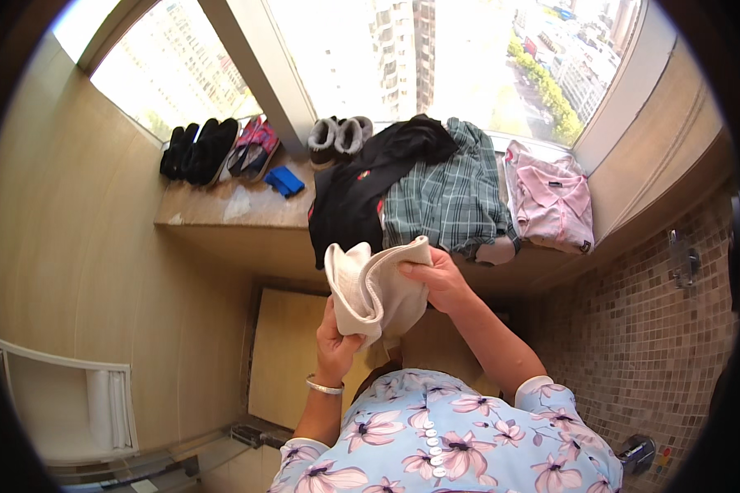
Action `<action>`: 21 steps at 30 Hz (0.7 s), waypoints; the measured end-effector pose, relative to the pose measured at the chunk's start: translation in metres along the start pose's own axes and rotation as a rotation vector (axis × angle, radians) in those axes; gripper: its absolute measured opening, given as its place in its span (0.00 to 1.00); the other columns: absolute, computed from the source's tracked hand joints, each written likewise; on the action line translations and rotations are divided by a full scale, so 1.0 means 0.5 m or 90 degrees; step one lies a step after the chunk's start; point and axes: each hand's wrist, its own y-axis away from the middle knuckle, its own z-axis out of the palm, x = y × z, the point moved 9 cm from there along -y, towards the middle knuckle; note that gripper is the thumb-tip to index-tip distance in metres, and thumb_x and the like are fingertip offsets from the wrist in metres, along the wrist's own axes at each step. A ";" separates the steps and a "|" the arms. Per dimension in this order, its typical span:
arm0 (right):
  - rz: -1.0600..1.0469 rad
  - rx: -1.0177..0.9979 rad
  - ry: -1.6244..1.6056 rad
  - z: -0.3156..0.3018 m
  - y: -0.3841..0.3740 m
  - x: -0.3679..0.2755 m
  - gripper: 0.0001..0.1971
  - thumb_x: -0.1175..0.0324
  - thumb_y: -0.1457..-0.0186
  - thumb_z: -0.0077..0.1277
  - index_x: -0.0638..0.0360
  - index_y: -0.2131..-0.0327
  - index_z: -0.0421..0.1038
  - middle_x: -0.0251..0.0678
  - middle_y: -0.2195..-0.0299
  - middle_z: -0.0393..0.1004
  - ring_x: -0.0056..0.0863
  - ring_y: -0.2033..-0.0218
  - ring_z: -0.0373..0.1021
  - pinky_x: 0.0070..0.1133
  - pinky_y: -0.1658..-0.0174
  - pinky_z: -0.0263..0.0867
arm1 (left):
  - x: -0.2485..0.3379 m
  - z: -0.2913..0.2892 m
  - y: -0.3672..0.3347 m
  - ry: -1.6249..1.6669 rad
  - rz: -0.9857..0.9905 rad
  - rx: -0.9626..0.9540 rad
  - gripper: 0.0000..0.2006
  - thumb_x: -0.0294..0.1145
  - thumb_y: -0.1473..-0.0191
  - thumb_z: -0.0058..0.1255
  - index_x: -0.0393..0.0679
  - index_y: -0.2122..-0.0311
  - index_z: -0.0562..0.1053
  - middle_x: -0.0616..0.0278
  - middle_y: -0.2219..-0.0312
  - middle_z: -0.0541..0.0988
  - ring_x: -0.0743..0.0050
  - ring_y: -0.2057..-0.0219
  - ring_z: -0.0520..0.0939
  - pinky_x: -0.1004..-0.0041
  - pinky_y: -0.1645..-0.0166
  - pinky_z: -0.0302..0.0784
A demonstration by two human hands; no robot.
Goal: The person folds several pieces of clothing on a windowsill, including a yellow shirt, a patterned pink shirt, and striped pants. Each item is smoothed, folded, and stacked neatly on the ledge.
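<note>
Between my hands, in front of my chest, hangs a cream cloth garment [399,294], bunched and folded with a thick curved edge; its kind cannot be made out. My left hand [334,343] grips its lower left edge, thumb on the near side. Its upper right edge is pinched by my right hand [442,281], the thumb lying on top. Just beyond the garment, a black garment [345,205] and a green plaid shirt [436,193] lie spread on the window ledge, partly over its front edge.
Pink folded clothes [555,201] lie at the ledge's right end. Left along the ledge [197,209] stand black shoes [210,152], colourful slippers [253,148], a blue folded cloth [284,181] and fur-lined boots [337,140]. Windows rise behind; a mosaic-tiled wall [633,353] is on the right.
</note>
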 end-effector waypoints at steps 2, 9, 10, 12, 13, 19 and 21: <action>-0.023 -0.039 0.026 0.011 0.041 -0.006 0.10 0.74 0.38 0.62 0.60 0.53 0.81 0.27 0.57 0.82 0.16 0.56 0.75 0.20 0.51 0.71 | 0.035 0.021 0.017 -0.091 0.005 0.039 0.33 0.21 0.46 0.58 0.34 0.33 0.65 0.54 0.36 0.69 0.61 0.36 0.71 0.65 0.34 0.67; -0.056 -0.246 0.317 0.133 0.130 -0.025 0.08 0.71 0.40 0.65 0.62 0.57 0.82 0.27 0.67 0.83 0.12 0.65 0.73 0.20 0.60 0.70 | 0.115 0.066 0.090 -0.482 0.145 -0.020 0.45 0.24 0.53 0.66 0.41 0.29 0.59 0.43 0.26 0.53 0.40 0.26 0.56 0.51 0.26 0.56; -0.059 -0.275 0.355 0.148 0.136 -0.023 0.09 0.70 0.40 0.65 0.62 0.57 0.82 0.28 0.68 0.83 0.12 0.66 0.73 0.20 0.60 0.70 | 0.138 0.083 0.086 -0.489 0.154 -0.059 0.44 0.24 0.55 0.67 0.42 0.31 0.61 0.42 0.27 0.54 0.37 0.26 0.56 0.49 0.26 0.56; -0.052 -0.332 0.405 0.188 0.148 -0.034 0.09 0.70 0.40 0.65 0.62 0.57 0.82 0.29 0.69 0.84 0.13 0.67 0.73 0.21 0.61 0.70 | 0.165 0.111 0.078 -0.486 0.189 -0.137 0.42 0.24 0.56 0.69 0.44 0.33 0.65 0.43 0.27 0.57 0.33 0.26 0.55 0.47 0.26 0.55; -0.056 -0.353 0.419 0.204 0.156 -0.046 0.10 0.70 0.40 0.65 0.62 0.57 0.82 0.29 0.68 0.84 0.13 0.66 0.73 0.21 0.60 0.71 | 0.154 0.111 0.067 -0.439 0.155 -0.169 0.39 0.25 0.56 0.70 0.43 0.37 0.68 0.47 0.32 0.64 0.40 0.29 0.61 0.51 0.28 0.58; -0.150 -0.279 0.414 0.240 0.156 -0.138 0.08 0.77 0.44 0.64 0.65 0.59 0.83 0.34 0.63 0.86 0.16 0.62 0.77 0.21 0.56 0.73 | 0.033 0.071 0.065 -0.136 -0.203 -0.309 0.25 0.27 0.52 0.73 0.40 0.48 0.79 0.66 0.56 0.84 0.80 0.51 0.79 0.71 0.42 0.75; -0.185 -0.229 0.451 0.247 0.163 -0.156 0.07 0.79 0.44 0.63 0.67 0.61 0.83 0.37 0.62 0.86 0.18 0.61 0.78 0.20 0.55 0.73 | 0.020 0.041 0.088 -0.152 -0.199 -0.320 0.25 0.26 0.53 0.73 0.39 0.47 0.79 0.66 0.56 0.84 0.79 0.52 0.80 0.71 0.43 0.75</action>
